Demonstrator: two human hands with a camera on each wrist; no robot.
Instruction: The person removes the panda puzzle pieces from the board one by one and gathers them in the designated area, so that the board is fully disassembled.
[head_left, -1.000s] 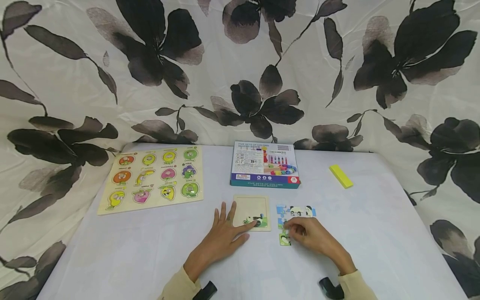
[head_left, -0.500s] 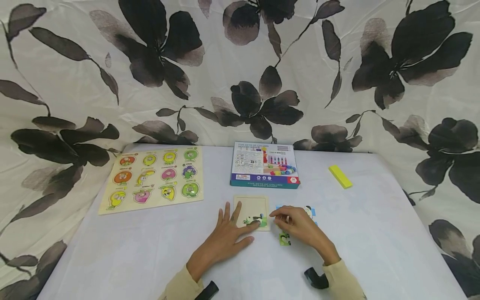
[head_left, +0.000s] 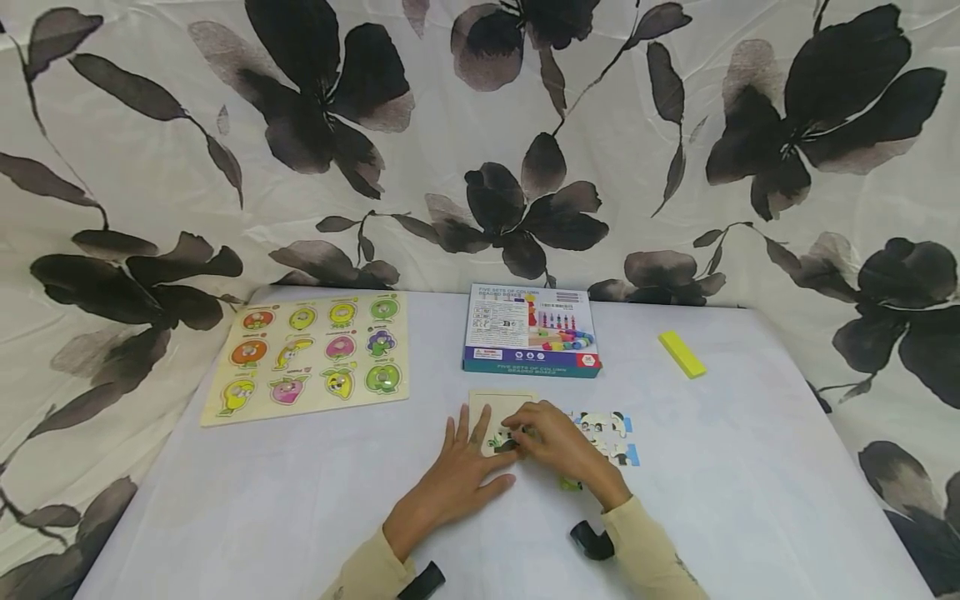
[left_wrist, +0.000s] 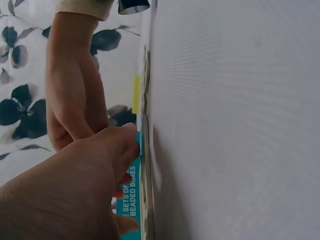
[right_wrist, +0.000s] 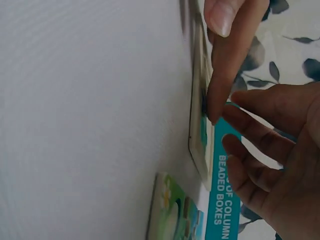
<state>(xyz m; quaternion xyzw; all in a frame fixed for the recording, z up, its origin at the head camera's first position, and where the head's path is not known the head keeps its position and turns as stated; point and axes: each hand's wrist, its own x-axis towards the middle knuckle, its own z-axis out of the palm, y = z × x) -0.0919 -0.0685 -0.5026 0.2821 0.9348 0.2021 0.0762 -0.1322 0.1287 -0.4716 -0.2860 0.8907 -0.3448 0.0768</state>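
Observation:
My left hand (head_left: 457, 479) rests with spread fingers on a small wooden puzzle board (head_left: 487, 402), its index finger near the pieces in the board's lower part. Over the board's right side, my right hand (head_left: 551, 442) brings its bent thumb and index fingertips down close to those pieces. No piece shows clearly between these fingertips in the right wrist view, so a hold cannot be told. Loose panda puzzle pieces (head_left: 607, 425) lie right of the board, partly behind the right hand. A green loose piece (right_wrist: 170, 210) stands out near the board in the right wrist view.
A fruit peg puzzle (head_left: 307, 354) lies at the left of the white table. Behind the small board is a bead-toy box (head_left: 531, 333). A yellow block (head_left: 682, 353) sits at the back right, and a floral cloth hangs behind.
My right hand has moved left from the loose pieces to above the puzzle board, uncovering pieces on the right. My left hand stays on the board with only a slight shift.

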